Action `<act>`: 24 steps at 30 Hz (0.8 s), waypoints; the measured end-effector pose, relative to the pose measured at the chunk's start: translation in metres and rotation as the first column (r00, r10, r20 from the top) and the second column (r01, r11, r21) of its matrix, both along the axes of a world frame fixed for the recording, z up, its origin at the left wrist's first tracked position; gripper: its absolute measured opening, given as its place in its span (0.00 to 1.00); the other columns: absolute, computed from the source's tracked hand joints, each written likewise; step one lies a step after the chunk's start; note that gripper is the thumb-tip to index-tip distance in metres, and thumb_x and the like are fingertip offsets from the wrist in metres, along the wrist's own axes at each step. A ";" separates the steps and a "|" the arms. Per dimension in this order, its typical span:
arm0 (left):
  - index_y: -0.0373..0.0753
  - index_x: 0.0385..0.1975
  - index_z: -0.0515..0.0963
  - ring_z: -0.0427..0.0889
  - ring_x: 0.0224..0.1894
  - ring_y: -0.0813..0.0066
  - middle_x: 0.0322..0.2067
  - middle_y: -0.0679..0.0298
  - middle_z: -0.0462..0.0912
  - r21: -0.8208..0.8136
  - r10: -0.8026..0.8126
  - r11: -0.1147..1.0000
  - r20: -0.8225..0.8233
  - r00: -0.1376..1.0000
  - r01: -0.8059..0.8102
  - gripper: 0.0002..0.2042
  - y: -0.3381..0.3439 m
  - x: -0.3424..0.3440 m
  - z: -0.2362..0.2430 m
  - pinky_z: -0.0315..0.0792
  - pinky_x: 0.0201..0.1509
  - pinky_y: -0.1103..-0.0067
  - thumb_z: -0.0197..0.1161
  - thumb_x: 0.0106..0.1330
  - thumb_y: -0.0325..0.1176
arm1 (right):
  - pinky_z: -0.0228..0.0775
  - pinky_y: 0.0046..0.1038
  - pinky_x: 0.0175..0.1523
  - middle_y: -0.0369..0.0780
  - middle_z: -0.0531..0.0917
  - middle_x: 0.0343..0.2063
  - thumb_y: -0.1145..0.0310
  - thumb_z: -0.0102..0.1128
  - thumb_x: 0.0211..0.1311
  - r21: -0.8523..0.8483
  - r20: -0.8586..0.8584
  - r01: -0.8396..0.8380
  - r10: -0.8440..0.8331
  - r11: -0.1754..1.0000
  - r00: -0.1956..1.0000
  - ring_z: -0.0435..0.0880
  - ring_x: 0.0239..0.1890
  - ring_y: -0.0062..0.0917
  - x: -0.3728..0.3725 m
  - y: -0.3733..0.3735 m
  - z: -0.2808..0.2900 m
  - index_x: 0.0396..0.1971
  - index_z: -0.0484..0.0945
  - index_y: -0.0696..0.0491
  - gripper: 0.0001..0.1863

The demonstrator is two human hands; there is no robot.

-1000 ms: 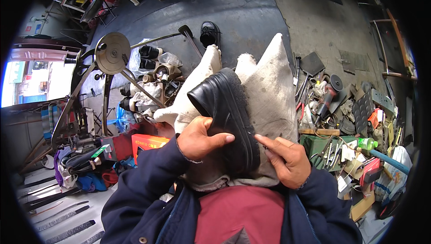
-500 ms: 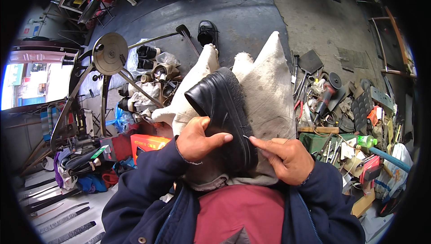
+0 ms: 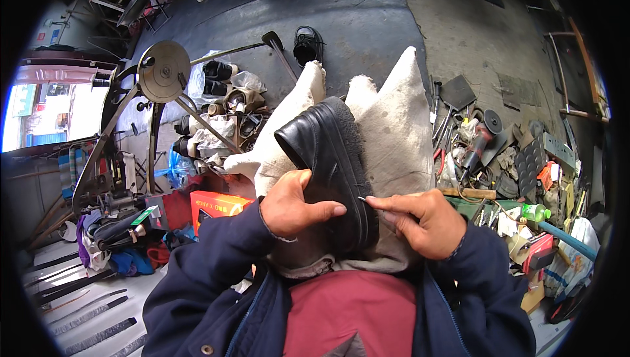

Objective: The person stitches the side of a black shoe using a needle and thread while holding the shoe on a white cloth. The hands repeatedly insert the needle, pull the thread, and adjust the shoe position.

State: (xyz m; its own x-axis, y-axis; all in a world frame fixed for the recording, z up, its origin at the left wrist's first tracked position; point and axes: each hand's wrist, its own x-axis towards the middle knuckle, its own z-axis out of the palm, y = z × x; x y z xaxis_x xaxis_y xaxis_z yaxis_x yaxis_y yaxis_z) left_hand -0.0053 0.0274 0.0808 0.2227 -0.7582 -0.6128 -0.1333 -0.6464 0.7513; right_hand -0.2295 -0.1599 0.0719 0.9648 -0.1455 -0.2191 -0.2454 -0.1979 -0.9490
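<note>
A black leather shoe (image 3: 323,135) lies tilted on its side across my lap, its opening toward the left and its dark sole edge toward the right. Gripping it near the lower end is my left hand (image 3: 292,207), with the thumb laid across the upper. My right hand (image 3: 430,223) is closed at the sole edge, pinching a thin metal piece, perhaps a needle or awl; only its bright tip (image 3: 362,199) shows against the shoe. Under the shoe, a thick off-white cloth (image 3: 392,135) covers my legs.
Another black shoe (image 3: 307,47) stands on the floor ahead. To the left are a metal stand with a round wheel (image 3: 163,72), several bagged shoes and a red-orange box (image 3: 218,206). Tools crowd the right, among them an angle grinder (image 3: 478,147) and a green bottle (image 3: 536,212).
The whole view has shifted slightly. My right hand has drawn a little to the right, and less of the metal piece shows beyond its fingertips. My left hand keeps its hold on the shoe.
</note>
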 end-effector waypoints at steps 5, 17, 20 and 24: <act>0.31 0.45 0.84 0.83 0.38 0.82 0.37 0.65 0.89 -0.170 0.094 0.977 -0.191 0.977 -0.128 0.13 -0.001 -0.008 -0.003 0.78 0.43 0.79 0.77 0.63 0.29 | 0.76 0.24 0.37 0.41 0.89 0.27 0.78 0.61 0.70 0.257 -0.158 -0.138 0.182 0.956 0.970 0.82 0.28 0.16 0.027 -0.033 0.002 0.53 0.87 0.56 0.15; 0.31 0.33 0.78 0.83 0.47 0.40 0.36 0.44 0.83 -0.121 0.038 0.993 0.214 0.976 -0.012 0.21 -0.003 -0.019 -0.028 0.76 0.53 0.58 0.78 0.55 0.42 | 0.80 0.25 0.35 0.45 0.89 0.26 0.80 0.68 0.62 -0.084 -0.107 -0.166 0.157 0.983 0.982 0.91 0.27 0.27 0.047 -0.021 0.016 0.45 0.89 0.57 0.12; 0.32 0.33 0.78 0.83 0.49 0.41 0.38 0.44 0.84 -0.107 0.042 0.994 0.215 0.976 -0.019 0.18 -0.005 -0.020 -0.028 0.76 0.54 0.59 0.77 0.55 0.39 | 0.79 0.24 0.35 0.44 0.89 0.26 0.80 0.69 0.63 -0.026 -0.079 -0.129 0.126 0.991 0.989 0.90 0.27 0.25 0.044 -0.018 0.003 0.43 0.89 0.59 0.09; 0.32 0.34 0.78 0.83 0.50 0.41 0.39 0.44 0.84 -0.121 0.037 0.993 0.203 0.979 -0.013 0.17 -0.006 -0.019 -0.028 0.76 0.54 0.59 0.76 0.55 0.37 | 0.65 0.17 0.29 0.29 0.75 0.23 0.67 0.53 0.80 0.039 0.026 -0.248 0.247 0.968 0.969 0.69 0.20 0.15 0.043 -0.011 -0.013 0.74 0.65 0.55 0.27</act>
